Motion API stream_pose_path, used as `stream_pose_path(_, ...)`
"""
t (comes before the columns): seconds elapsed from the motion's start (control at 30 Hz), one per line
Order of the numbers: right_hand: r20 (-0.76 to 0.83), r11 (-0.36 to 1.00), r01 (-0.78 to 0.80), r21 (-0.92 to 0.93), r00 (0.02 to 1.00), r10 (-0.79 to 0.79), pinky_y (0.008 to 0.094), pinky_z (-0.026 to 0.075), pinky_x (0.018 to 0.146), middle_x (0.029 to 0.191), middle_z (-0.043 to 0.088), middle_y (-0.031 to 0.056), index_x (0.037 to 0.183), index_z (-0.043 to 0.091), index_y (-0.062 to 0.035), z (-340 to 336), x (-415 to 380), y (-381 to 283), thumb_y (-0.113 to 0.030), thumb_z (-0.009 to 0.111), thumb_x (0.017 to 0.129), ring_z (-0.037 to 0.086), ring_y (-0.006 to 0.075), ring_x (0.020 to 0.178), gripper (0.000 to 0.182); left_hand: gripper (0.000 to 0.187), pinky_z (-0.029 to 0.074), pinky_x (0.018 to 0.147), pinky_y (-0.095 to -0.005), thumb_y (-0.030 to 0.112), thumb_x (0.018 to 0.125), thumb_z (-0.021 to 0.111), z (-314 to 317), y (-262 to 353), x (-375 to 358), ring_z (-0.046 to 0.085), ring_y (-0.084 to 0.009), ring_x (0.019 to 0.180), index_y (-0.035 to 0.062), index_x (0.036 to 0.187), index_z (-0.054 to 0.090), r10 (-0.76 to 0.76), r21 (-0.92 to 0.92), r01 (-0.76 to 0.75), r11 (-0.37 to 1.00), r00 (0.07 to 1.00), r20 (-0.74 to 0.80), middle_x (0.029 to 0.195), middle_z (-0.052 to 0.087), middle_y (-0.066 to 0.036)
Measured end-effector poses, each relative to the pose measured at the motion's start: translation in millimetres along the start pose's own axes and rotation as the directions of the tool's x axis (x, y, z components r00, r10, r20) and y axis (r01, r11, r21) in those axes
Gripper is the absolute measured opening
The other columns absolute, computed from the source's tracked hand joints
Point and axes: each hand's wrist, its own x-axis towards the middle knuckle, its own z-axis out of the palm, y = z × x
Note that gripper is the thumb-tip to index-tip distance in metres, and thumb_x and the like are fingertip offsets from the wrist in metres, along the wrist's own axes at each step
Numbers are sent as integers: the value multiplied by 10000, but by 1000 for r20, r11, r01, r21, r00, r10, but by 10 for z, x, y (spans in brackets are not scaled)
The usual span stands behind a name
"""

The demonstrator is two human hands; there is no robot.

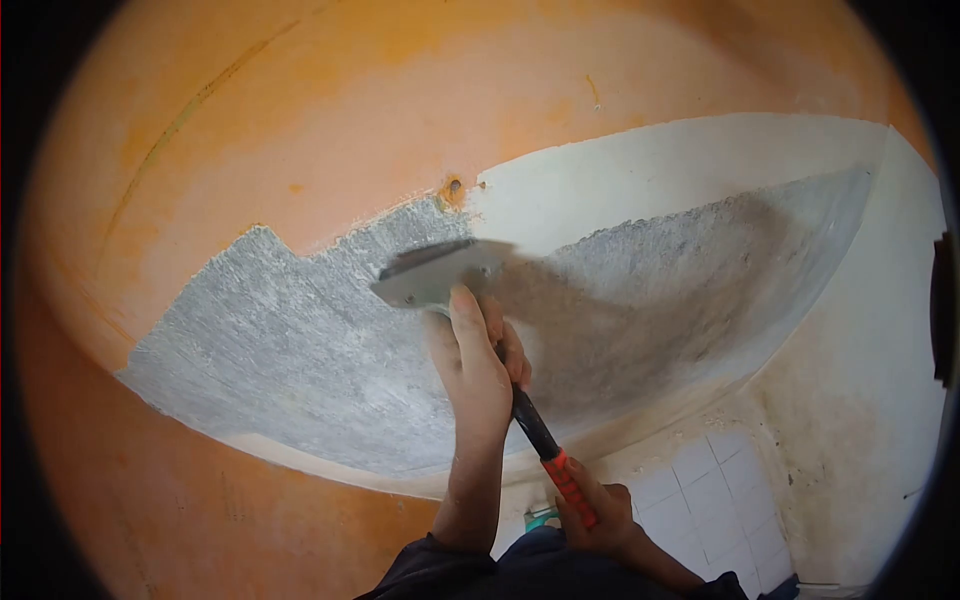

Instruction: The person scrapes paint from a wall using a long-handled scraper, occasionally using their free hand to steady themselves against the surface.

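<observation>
A long-handled scraper (440, 277) with a wide metal blade is raised against the wall, its blade slightly blurred. My left hand (478, 360) is closed around the upper handle just below the blade, thumb pointing up toward it. Lower down, my right hand (603, 510) grips the red end of the black handle. The blade lies over the grey, stripped patch (300, 350) of wall, close to its ragged upper border. Orange paint (380, 130) covers the wall above and to the left of that patch.
A band of white coating (640, 180) runs above the grey area on the right. Near the patch's top edge is a small hole (455, 186). White tiles (700, 500) show at the lower right, and a green object (541, 518) is partly hidden behind my arms.
</observation>
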Motion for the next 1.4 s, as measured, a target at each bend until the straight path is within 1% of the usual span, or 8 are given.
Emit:
stream_pose_path(0.17, 17, 996, -76, -39, 997, 76, 342, 426, 419, 536, 534, 69, 1357, 444, -28, 107, -332, 243, -79, 689, 782, 540, 232, 419, 626, 280, 249, 283, -197, 370, 1009, 432, -123, -302, -170, 313, -32, 375, 99, 946, 398, -84, 3, 84, 996, 996, -5, 662, 365, 23)
stream_pose_path(0.63, -12, 998, -28, -60, 1000, 27, 343, 424, 416, 526, 533, 66, 1365, 446, -33, 37, -224, 82, -49, 690, 773, 538, 236, 414, 641, 279, 258, 288, -204, 358, 1010, 427, -81, -178, -150, 313, -37, 375, 114, 897, 350, -133, -13, 133, 991, 991, -5, 655, 352, 23)
stream_pose_path(0.77, -37, 1000, 0, -15, 999, -1, 344, 430, 419, 527, 542, 73, 1357, 454, -24, 63, -148, 104, -60, 686, 778, 548, 239, 416, 625, 263, 250, 286, -205, 336, 1019, 403, -65, -128, -92, 312, -38, 371, 113, 895, 339, -100, -25, 100, 995, 995, 22, 654, 356, 22)
stream_pose_path(0.83, -22, 996, -64, -64, 998, 63, 345, 436, 423, 538, 552, 76, 1351, 454, -12, 99, -287, 148, -71, 681, 783, 560, 238, 423, 615, 272, 253, 284, -205, 337, 1021, 395, -99, -200, -143, 313, -38, 369, 109, 884, 335, -95, -1, 95, 995, 995, 9, 654, 358, 21)
stream_pose_path(0.93, -42, 999, -43, -29, 998, 42, 347, 442, 426, 541, 556, 81, 1349, 454, -10, 130, -348, 201, -79, 680, 785, 566, 243, 427, 612, 283, 257, 283, -209, 338, 1022, 392, -120, -252, -163, 318, -39, 367, 107, 871, 328, -141, 7, 141, 990, 989, 32, 655, 363, 17)
stream_pose_path(1.1, -29, 998, -38, -44, 999, 37, 345, 442, 425, 535, 553, 80, 1347, 458, -11, 102, -222, 158, -77, 684, 783, 563, 241, 423, 611, 260, 233, 282, -215, 339, 1021, 395, -64, -176, -92, 308, -37, 362, 122, 887, 342, -66, 15, 65, 998, 997, 48, 663, 368, 20)
stream_pose_path(1.37, -10, 996, -70, -55, 997, 70, 347, 438, 422, 537, 556, 76, 1357, 450, -24, 42, -206, 66, -82, 686, 780, 556, 246, 415, 625, 274, 250, 289, -205, 354, 1016, 407, -31, -89, -83, 318, -37, 370, 115, 893, 353, -113, -3, 113, 994, 993, 29, 664, 363, 22)
stream_pose_path(1.4, 5, 996, -77, -47, 997, 78, 327, 462, 455, 634, 601, 120, 1334, 459, 8, 28, -180, 32, -51, 668, 784, 594, 240, 464, 592, 271, 252, 289, -203, 358, 1015, 409, -7, -56, -65, 318, -35, 372, 116, 903, 360, -87, -11, 87, 996, 995, 45, 664, 363, 24)
